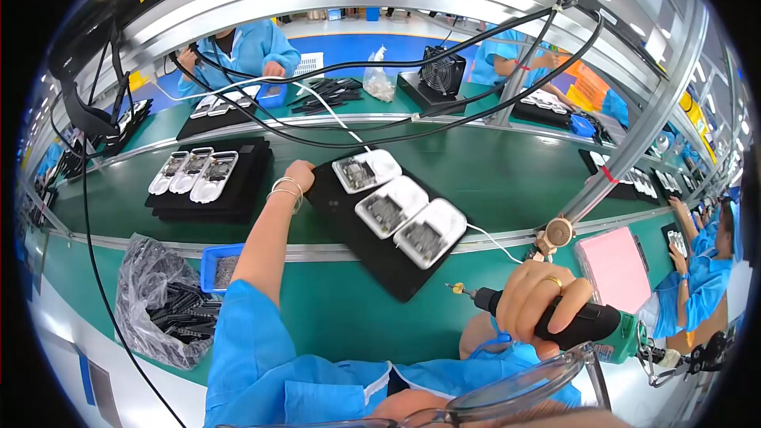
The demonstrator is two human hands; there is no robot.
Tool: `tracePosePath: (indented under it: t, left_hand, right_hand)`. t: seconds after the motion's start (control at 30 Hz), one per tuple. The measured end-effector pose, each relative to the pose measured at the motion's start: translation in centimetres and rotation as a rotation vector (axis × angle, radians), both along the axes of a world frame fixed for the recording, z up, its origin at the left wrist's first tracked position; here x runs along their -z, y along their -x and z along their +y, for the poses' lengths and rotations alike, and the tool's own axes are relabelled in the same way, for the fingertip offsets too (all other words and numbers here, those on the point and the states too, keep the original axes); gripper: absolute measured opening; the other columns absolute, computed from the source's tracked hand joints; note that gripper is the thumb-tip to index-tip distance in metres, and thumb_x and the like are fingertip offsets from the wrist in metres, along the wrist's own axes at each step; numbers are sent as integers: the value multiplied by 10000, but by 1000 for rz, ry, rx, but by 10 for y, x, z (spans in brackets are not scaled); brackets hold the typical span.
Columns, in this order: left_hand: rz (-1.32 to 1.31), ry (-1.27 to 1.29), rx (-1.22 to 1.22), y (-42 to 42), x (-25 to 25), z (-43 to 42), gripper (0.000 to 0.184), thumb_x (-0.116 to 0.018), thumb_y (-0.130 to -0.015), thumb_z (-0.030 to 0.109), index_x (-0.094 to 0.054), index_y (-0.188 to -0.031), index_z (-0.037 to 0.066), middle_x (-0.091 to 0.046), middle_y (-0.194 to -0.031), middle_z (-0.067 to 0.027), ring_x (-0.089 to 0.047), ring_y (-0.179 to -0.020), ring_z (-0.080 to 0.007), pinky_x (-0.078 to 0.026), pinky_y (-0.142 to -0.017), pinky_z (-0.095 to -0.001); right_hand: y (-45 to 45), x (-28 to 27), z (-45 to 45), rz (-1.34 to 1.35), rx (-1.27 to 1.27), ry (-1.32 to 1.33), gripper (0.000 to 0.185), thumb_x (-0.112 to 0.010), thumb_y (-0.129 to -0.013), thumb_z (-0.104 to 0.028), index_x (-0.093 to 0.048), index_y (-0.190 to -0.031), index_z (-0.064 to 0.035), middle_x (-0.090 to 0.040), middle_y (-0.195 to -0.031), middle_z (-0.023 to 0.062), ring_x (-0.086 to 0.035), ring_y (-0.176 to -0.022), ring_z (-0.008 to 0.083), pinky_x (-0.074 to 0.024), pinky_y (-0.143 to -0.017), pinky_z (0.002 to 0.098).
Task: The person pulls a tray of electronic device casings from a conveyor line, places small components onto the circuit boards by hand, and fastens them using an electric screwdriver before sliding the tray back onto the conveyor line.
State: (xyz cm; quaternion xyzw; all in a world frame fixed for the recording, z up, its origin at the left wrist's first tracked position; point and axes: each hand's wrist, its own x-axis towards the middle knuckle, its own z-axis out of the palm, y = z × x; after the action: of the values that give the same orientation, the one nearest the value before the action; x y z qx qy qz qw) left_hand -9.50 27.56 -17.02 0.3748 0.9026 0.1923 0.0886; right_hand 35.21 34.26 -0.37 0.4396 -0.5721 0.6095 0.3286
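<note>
My left hand (300, 175) is closed on the upper left corner of a black mat (349, 230), which lies tilted across the belt's edge and the green bench. On the mat sit white cases (394, 204) with circuit boards in them. My right hand (547, 301) is wrapped round a black and green electric screwdriver (583, 323), its tip (458, 288) pointing left, to the right of the mat. A white cable (495, 242) runs near the rightmost case.
A black mat stack (254, 182) with white cases lies left on the belt. A blue tray (208, 269) of small parts and a plastic bag (147, 301) of black pieces stand at left. A pink pad (614, 269) lies right. Co-workers sit across and at right.
</note>
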Motion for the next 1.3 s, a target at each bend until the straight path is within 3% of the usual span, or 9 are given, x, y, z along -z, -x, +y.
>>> tracePosePath:
  t: [0.7, 0.83, 0.97, 1.1, 1.17, 1.2, 1.23, 1.27, 1.3]
  left_hand:
    - [-2, -143, 1209, -205, 36, 98, 331, -583, -700, -24, -743, -927, 157, -621, -960, -126, -586, -965, -334, -494, -845, -397]
    - [-111, -194, 1301, -247, 24, 57, 364, -560, -672, -94, -712, -922, 121, -555, -928, -104, -543, -945, -285, -454, -828, -371]
    - [-248, -365, 1111, -249, 12, 3, 342, -536, -763, -68, -620, -1078, 33, -565, -1129, -136, -521, -1093, -325, -431, -948, -410]
    - [-57, -371, 819, -250, -34, -77, 267, -580, -759, -3, -565, -1026, -13, -540, -1076, -178, -507, -1083, -348, -448, -925, -403]
    - [43, -578, 931, -265, -21, -114, 217, -582, -813, 82, -556, -1013, 1, -536, -1031, -171, -538, -1010, -350, -479, -856, -418]
    - [-138, -489, 943, -279, -28, -134, 239, -586, -826, 110, -557, -1046, 22, -543, -1038, -180, -561, -985, -361, -481, -875, -425]
    - [-821, -14, 600, -295, -55, -139, 293, -586, -830, 120, -552, -1110, 42, -533, -1137, -193, -548, -1073, -366, -468, -931, -423]
    - [-56, -418, 1044, -302, -18, -164, 338, -580, -835, 136, -540, -1161, 54, -512, -1229, -177, -489, -1191, -352, -450, -968, -435]
    - [19, -295, 1167, -308, -26, -167, 391, -603, -816, 173, -539, -1186, 65, -505, -1262, -156, -436, -1255, -347, -413, -1014, -442]
  right_hand:
    - [8, -17, -23, -141, 56, -15, 181, -758, -739, -61, -586, -768, -13, -569, -630, 73, -559, -495, 200, -457, -429, 300]
    - [8, -18, -16, -146, 13, -161, 254, -744, -803, -101, -532, -934, -49, -615, -687, 111, -608, -540, 187, -530, -499, 284]
    - [15, -13, -12, -88, 6, -110, 229, -748, -796, -101, -548, -885, -35, -589, -647, 96, -579, -501, 185, -503, -458, 275]
    - [14, 0, -11, -63, 21, 17, 187, -757, -773, -87, -584, -766, -16, -551, -603, 72, -538, -450, 187, -467, -411, 278]
    - [17, 2, -3, -47, 6, 8, 189, -759, -765, -82, -580, -771, -20, -559, -612, 77, -548, -459, 196, -477, -422, 287]
    - [18, 2, 0, -43, -4, 4, 193, -761, -761, -82, -578, -777, -23, -563, -616, 78, -553, -464, 200, -482, -428, 290]
    - [18, 3, 1, -50, -12, 11, 197, -762, -756, -81, -575, -783, -25, -568, -620, 80, -558, -469, 205, -486, -434, 294]
    - [19, 3, 6, -61, -36, -10, 215, -763, -758, -96, -558, -793, -42, -587, -633, 82, -583, -493, 217, -499, -452, 298]
    - [21, 1, 9, -49, -28, -20, 216, -760, -763, -101, -554, -794, -46, -593, -638, 82, -590, -500, 218, -503, -456, 299]
